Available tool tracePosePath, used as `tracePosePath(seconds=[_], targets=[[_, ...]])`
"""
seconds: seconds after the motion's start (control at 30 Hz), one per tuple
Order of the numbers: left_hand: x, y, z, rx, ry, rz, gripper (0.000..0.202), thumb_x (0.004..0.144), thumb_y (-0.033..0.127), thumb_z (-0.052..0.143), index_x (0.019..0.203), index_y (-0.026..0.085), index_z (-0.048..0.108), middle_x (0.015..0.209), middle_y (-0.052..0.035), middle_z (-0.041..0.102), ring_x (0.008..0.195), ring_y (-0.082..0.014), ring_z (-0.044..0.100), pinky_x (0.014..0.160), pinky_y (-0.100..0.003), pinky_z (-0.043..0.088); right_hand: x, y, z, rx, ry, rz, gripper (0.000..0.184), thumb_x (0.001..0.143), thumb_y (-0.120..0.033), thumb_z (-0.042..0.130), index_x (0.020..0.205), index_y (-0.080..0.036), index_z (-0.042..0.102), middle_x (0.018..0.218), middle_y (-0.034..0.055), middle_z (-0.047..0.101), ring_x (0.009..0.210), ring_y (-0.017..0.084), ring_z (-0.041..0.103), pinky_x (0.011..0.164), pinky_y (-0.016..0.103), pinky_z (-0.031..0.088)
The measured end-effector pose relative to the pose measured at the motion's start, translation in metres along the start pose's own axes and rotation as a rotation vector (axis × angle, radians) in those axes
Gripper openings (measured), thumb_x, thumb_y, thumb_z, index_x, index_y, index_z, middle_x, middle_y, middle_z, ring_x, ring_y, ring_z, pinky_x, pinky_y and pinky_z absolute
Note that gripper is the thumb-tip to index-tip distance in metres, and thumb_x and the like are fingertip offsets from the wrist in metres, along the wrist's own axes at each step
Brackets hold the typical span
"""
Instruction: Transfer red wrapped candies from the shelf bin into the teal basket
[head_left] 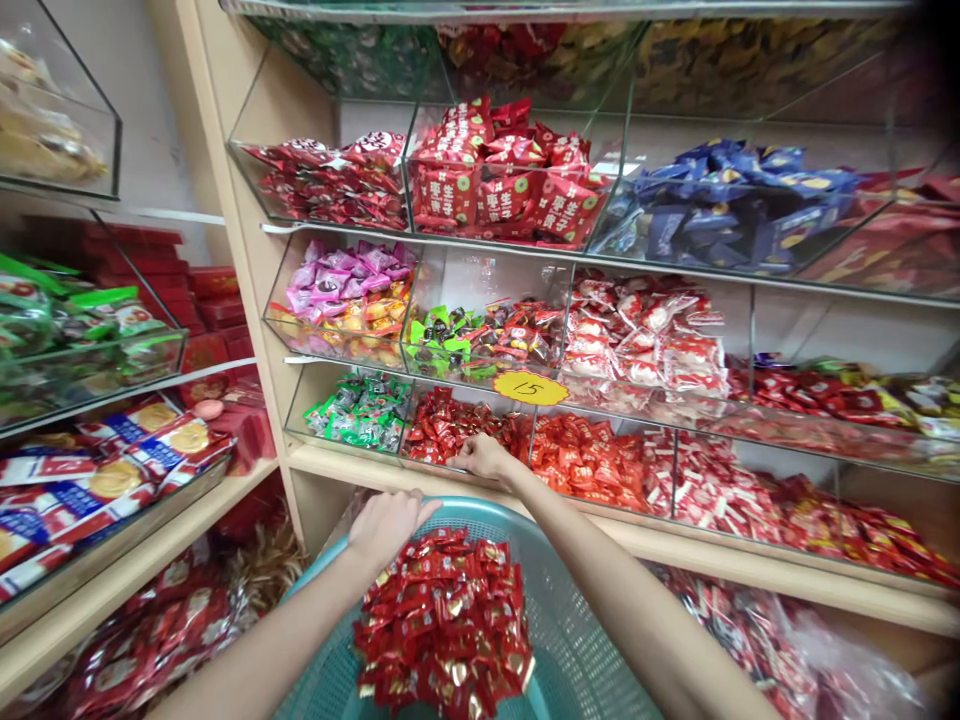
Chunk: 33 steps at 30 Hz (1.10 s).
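A teal plastic basket sits low in front of me, heaped with small red wrapped candies. My left hand lies on the far side of that heap, fingers bent down into the candies. My right hand reaches over the glass front of a bin of the same red candies on the lowest shelf, its fingers curled among the wrappers. What either hand holds is hidden.
Glass bins on wooden shelves hold wrapped sweets: green ones, pink ones, red packets, blue packets. A yellow price tag reading 15 sticks on a bin front. More snack bins stand at left. Bagged candies lie below.
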<state>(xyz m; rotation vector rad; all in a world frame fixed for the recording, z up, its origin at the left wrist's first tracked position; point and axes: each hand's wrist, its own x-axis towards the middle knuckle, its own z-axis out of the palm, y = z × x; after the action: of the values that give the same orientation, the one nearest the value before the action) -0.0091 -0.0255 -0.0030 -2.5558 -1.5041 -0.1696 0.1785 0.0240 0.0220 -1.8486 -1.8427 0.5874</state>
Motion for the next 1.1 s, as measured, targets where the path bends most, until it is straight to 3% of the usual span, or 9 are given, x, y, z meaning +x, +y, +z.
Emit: tracePosePath(seconds=[0.2, 0.47, 0.77, 0.97, 1.03, 1.1], targets=[[0.0, 0.001, 0.0, 0.007, 0.001, 0.006, 0.052, 0.09, 0.049, 0.025, 0.091, 0.011, 0.061, 0.074, -0.0151, 0.068, 0.074, -0.0335, 0.065, 0.063, -0.044, 0.049, -0.002, 0.004, 0.003, 0.189, 0.02, -0.025, 0.028, 0.06, -0.038, 0.07, 0.056, -0.015, 0.056, 0.049, -0.0064, 0.045, 0.049, 0.006, 0.037, 0.049, 0.02, 0.029], [-0.001, 0.001, -0.002, 0.008, -0.017, -0.009, 0.053, 0.09, 0.048, 0.025, 0.093, 0.01, 0.061, 0.075, -0.0172, 0.068, 0.076, -0.0333, 0.065, 0.064, -0.043, 0.049, -0.007, 0.015, 0.002, 0.396, -0.029, -0.062, 0.027, 0.06, -0.04, 0.066, 0.064, -0.014, 0.062, 0.055, -0.0043, 0.054, 0.052, 0.008, 0.043, 0.051, 0.021, 0.034], [-0.002, 0.001, -0.003, 0.014, -0.004, 0.003, 0.053, 0.09, 0.048, 0.025, 0.091, 0.01, 0.061, 0.074, -0.017, 0.068, 0.074, -0.0341, 0.065, 0.062, -0.044, 0.05, -0.017, 0.011, -0.003, 0.413, 0.054, -0.143, 0.012, 0.063, -0.025, 0.064, 0.065, -0.014, 0.062, 0.059, -0.0018, 0.058, 0.056, 0.01, 0.048, 0.055, 0.022, 0.037], [-0.001, -0.001, -0.001, 0.02, 0.001, 0.013, 0.053, 0.09, 0.048, 0.023, 0.09, 0.011, 0.061, 0.074, -0.0158, 0.068, 0.073, -0.0341, 0.065, 0.06, -0.044, 0.05, -0.062, 0.008, -0.028, 0.462, 0.146, -0.228, 0.017, 0.07, -0.031, 0.061, 0.074, -0.015, 0.063, 0.069, -0.0001, 0.062, 0.063, 0.011, 0.053, 0.061, 0.023, 0.041], [-0.001, -0.001, 0.001, 0.013, -0.002, 0.013, 0.052, 0.09, 0.048, 0.024, 0.09, 0.011, 0.061, 0.074, -0.0155, 0.068, 0.073, -0.0342, 0.065, 0.06, -0.044, 0.05, -0.086, 0.011, -0.031, 0.62, 0.099, -0.193, 0.023, 0.071, -0.038, 0.062, 0.076, -0.015, 0.062, 0.068, -0.0001, 0.062, 0.062, 0.011, 0.055, 0.061, 0.022, 0.042], [0.0, 0.0, 0.001, -0.006, -0.011, 0.013, 0.052, 0.09, 0.048, 0.024, 0.09, 0.012, 0.06, 0.076, -0.0155, 0.068, 0.074, -0.0338, 0.065, 0.061, -0.044, 0.05, -0.11, 0.016, -0.031, 0.843, -0.059, -0.032, 0.029, 0.073, -0.043, 0.061, 0.081, -0.016, 0.06, 0.067, 0.0007, 0.064, 0.058, 0.01, 0.057, 0.059, 0.021, 0.044]])
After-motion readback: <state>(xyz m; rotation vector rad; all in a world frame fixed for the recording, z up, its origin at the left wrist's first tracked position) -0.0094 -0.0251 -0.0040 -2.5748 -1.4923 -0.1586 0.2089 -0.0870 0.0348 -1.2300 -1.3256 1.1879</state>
